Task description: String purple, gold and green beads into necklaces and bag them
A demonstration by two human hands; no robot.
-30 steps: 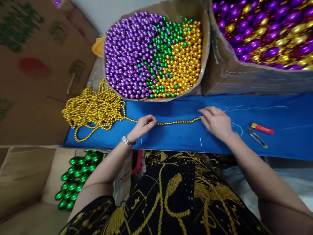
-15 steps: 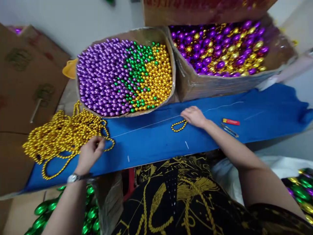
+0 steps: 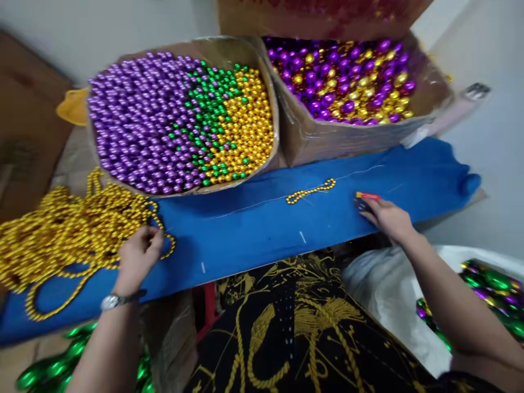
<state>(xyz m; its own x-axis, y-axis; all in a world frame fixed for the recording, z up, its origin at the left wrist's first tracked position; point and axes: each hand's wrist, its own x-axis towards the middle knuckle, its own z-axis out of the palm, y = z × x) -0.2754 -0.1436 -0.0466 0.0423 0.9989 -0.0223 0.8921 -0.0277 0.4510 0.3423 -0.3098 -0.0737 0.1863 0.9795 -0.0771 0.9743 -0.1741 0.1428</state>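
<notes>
My left hand is closed in a pinch at the right end of the heap of gold bead strands, on a gold strand whose loop curves past the fingertips. A thin white thread runs across the blue cloth from near that hand to a short doubled gold bead string lying alone. On the right, my right hand closes over small metal thread snips, which the fingers partly cover. Just above them lies a red-and-yellow stick-like item.
Behind the cloth stands a box full of purple, green and gold beads. A second box beside it holds larger purple and gold beads. White bits lie near the front edge. A white sack stands at lower right.
My right hand has let go of the short gold bead string and moved right onto the snips. The string now lies stretched out, the thread slacker. My left hand stays by the heap; the view shifted.
</notes>
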